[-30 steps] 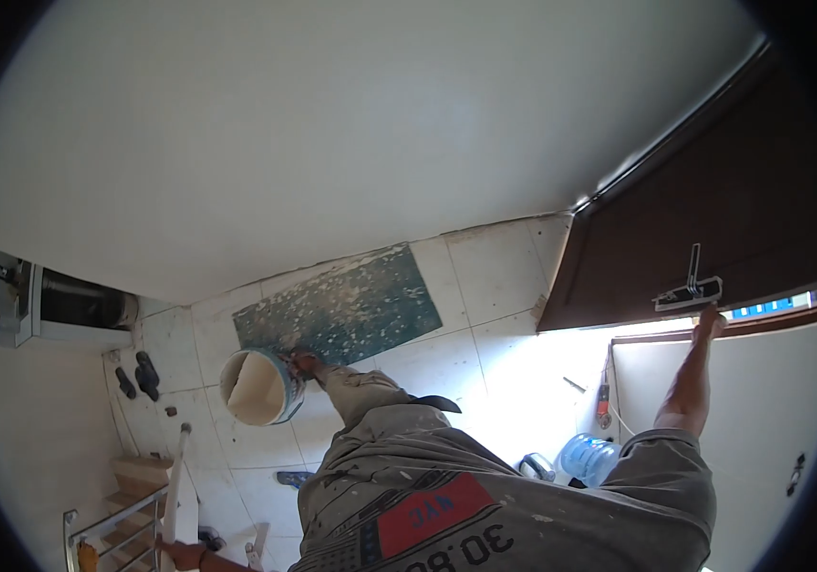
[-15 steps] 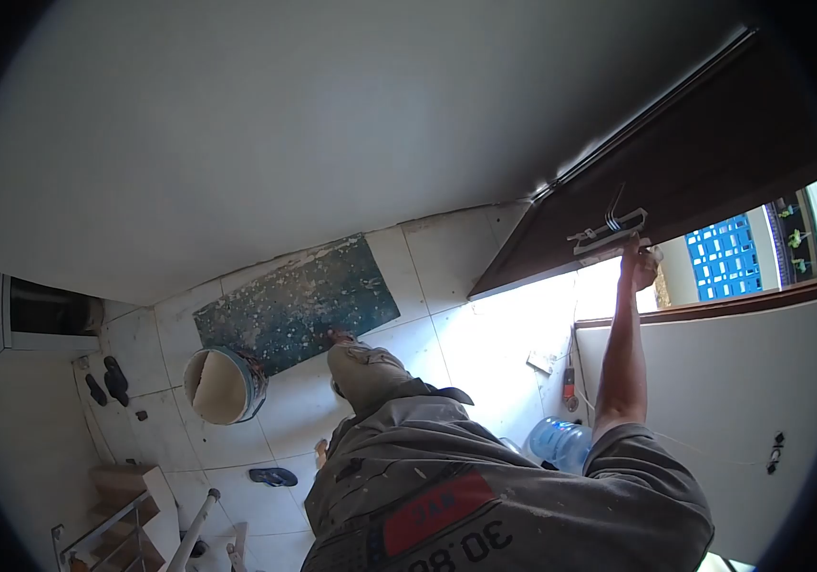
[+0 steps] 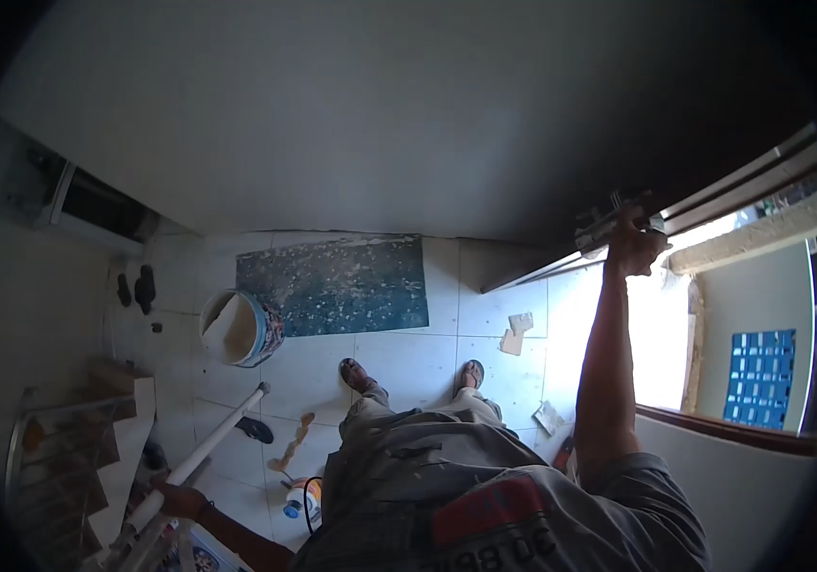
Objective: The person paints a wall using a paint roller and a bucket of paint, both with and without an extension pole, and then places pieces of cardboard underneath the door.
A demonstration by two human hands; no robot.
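My right hand [image 3: 637, 250] is closed on the edge of a dark brown door [image 3: 561, 262], close to its metal handle [image 3: 610, 217]. The exact grip of the fingers is dim there. Low on the left, my left hand [image 3: 179, 498] is wrapped around a white pole [image 3: 208, 443] that slants up from the bottom left and ends in a rounded tip. Bright light comes through the gap past the door.
A speckled green mat [image 3: 341, 291] lies by the wall, with a bucket [image 3: 234, 327] at its left corner. Cardboard scraps [image 3: 515, 334], a loose slipper [image 3: 256, 430] and stairs with a railing [image 3: 74, 410] are around me. A blue lattice panel [image 3: 759, 378] shows outside.
The door has swung toward the wall with my right hand on it, widening the opening. My left hand has come into view on the white pole. My view has turned, showing both feet.
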